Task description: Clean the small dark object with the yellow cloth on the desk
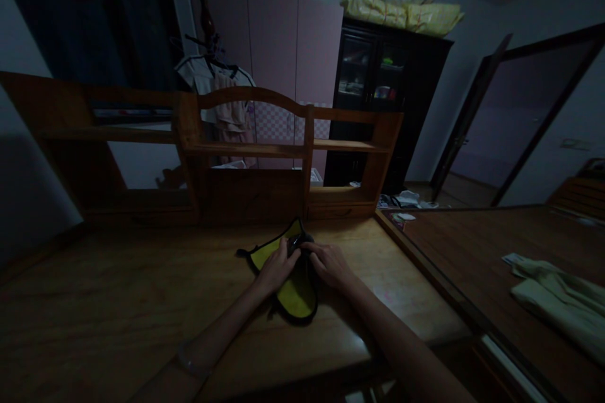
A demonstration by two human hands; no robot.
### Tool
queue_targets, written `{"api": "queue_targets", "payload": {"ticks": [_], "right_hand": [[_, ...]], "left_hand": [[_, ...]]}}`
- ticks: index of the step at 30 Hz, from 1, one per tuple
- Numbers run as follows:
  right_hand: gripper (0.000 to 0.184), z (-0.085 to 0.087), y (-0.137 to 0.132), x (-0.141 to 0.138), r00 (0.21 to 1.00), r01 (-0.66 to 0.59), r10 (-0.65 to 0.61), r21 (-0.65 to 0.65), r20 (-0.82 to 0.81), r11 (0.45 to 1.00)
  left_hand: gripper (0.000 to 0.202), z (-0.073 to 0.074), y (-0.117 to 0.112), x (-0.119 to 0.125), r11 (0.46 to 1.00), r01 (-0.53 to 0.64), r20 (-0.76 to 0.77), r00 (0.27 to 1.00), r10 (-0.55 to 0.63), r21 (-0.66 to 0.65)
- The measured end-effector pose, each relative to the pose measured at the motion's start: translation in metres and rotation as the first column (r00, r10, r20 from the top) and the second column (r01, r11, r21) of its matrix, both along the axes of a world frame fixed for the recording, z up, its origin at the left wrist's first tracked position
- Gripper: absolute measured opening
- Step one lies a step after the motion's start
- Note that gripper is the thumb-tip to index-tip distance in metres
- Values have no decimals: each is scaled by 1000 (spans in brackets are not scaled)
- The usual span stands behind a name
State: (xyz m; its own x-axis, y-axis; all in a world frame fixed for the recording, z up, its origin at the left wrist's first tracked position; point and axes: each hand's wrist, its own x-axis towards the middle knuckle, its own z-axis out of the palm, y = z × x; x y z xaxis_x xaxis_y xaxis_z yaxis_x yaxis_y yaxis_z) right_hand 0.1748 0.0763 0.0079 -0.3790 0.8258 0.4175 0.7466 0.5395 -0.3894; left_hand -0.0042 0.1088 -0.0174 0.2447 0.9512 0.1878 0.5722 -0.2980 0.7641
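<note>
Tab (pixel 242 253): juts from the left end of the cloth, just left of the frame's centre; probably handy to pinch.
Left hand (pixel 276 267): lies over the yellow cloth (pixel 297 299), thumb and fingers grasping the left side of a dark glossy object.
Dark glossy object (pixel 295 241): mid-frame, between the hands; likely light, hard and a little slippery, so best held by its sides. Too dim to identify.
Yellow cloth: lies on the wooden tabletop (pixel 142 289), just below the frame's centre; seems light, soft, floppy and not fragile. Its black edging (pixel 302 322) looks firmer, the surer grip.
Right hand (pixel 329 262): fingers bent at the object's right side; whether they clench it, I cannot tell.
</note>
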Motion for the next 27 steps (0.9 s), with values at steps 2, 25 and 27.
{"api": "queue_targets", "payload": {"ticks": [2,25,27], "right_hand": [[37,-1,2,0,999,7,-7,-13,-35,1000],[39,-3,3,5,944,-96,77,-42,-321,994],[40,-2,4,5,954,-85,69,-42,-291,995]], "left_hand": [[36,0,0,0,1000,3,-2,1000,-3,3],[37,5,-5,1,999,38,-15,999,-38,27],[38,6,-4,1,999,32,-16,999,-32,14]]}}
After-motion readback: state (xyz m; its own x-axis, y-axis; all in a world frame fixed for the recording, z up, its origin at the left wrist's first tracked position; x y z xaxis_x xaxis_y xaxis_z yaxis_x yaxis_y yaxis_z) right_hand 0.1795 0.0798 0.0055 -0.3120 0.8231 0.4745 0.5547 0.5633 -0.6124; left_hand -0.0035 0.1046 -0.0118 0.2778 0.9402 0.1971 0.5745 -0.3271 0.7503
